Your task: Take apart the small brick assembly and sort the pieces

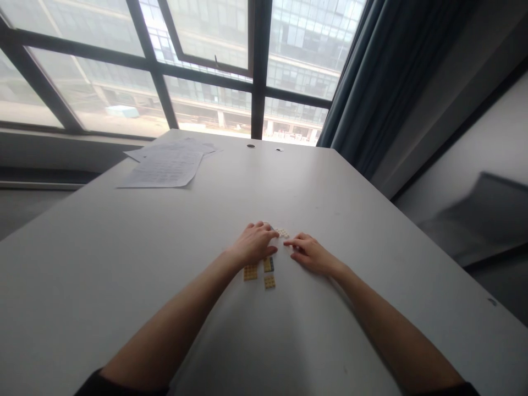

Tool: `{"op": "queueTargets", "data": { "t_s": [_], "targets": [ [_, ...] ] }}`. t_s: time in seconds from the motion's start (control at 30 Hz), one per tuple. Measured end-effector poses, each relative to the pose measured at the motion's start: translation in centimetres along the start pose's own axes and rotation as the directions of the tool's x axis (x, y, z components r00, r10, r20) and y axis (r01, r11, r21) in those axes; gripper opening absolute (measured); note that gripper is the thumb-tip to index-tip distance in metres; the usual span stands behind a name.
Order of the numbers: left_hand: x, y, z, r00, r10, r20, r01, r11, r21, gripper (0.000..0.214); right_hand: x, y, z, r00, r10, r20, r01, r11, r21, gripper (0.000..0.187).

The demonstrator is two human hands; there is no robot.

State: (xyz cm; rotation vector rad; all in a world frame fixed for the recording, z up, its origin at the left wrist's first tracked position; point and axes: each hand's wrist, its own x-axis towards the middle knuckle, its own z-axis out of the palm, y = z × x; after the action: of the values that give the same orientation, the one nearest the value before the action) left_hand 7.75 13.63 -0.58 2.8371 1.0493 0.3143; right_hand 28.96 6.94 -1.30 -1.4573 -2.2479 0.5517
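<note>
Your left hand [254, 243]: palm down, fingers bent, thumb and index apart with a visible gap. Index tip is right by the white piece [282, 233]; can't tell if it's touching. What's under the palm is hidden (a pale edge [266, 223] shows past the fingers, too small to name).

Your right hand [308, 254]: half open, index out toward the left hand, thumb apart below it, other fingers curled. Its index tip sits just short of the white piece, on your side of it. Grip looks loose; can't see anything between thumb and index.

White piece: studded, lying between the two hands, slightly beyond the right index.

Nearer you than the left hand: tan plate [250, 273] under the wrist side, partly covered; two-tone block [268, 264], tan with a dark edge, just below the thumb; small tan block [269, 282] below that, apart from it. All on the white table [124, 264].

Well beyond the left hand, off to its left: papers [165, 165], overlapping. Far right of the right hand, dark curtain [367, 77].
</note>
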Motion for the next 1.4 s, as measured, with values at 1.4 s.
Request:
{"op": "queueTargets", "data": {
  "t_s": [1.4],
  "targets": [
    [2.0,0.3,0.5,0.959,-0.241,-0.151,0.242,0.97,-0.017,0.024,4.5,2.1,-0.3,0.99,0.14,-0.008,-0.138,0.971,-0.194,0.039]
  ]
}}
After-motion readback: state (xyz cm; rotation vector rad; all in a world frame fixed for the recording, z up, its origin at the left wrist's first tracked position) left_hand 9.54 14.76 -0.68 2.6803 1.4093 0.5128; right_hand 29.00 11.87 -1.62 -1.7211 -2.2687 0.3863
